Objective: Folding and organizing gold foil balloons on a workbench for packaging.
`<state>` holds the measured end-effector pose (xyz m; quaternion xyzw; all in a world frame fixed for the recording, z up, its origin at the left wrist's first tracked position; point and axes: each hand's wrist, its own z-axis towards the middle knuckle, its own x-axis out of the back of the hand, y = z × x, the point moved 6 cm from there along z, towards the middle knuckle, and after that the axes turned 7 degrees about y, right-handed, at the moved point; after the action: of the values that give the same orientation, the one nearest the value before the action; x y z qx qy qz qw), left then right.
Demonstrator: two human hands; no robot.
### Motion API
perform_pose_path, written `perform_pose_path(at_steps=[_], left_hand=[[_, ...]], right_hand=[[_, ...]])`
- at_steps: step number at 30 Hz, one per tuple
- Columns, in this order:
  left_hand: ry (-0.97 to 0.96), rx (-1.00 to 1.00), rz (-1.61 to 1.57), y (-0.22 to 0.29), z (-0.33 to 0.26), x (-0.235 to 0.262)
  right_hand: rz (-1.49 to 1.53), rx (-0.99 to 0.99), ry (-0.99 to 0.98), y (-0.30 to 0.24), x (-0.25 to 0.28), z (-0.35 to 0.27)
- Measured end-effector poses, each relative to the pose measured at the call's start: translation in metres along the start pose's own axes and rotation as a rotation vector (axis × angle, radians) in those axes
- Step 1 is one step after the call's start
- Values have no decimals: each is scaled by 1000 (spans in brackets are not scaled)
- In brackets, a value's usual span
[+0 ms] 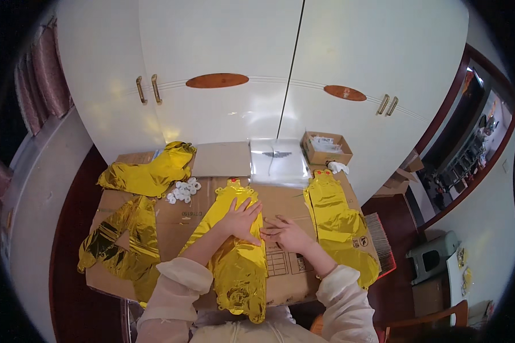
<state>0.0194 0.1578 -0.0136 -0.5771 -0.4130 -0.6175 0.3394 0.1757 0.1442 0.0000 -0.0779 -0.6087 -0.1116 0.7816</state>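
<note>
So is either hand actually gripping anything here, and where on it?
Neither closes a grip. The left hand lies flat on the middle of the gold foil balloon; the right hand presses flat at its right edge, on the cardboard.

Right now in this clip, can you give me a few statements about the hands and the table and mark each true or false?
1. The left hand lies flat on the middle gold foil balloon. True.
2. The right hand holds the small cardboard box. False: it rests on the cardboard sheet at the balloon's edge; the box sits at the far end.
3. A pile of small white rings lies left of the middle balloon. True.
4. The balloons are blue. False: all are gold.
</note>
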Motion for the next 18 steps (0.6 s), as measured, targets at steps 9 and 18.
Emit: perform_pose_path(at_steps=[9, 18], left_hand=[[11, 3, 6, -3, 0, -4], [-30, -3, 21, -2, 1, -2]], right_hand=[[3, 130, -36, -31, 16, -16], [21, 168, 3, -58, 19, -39]])
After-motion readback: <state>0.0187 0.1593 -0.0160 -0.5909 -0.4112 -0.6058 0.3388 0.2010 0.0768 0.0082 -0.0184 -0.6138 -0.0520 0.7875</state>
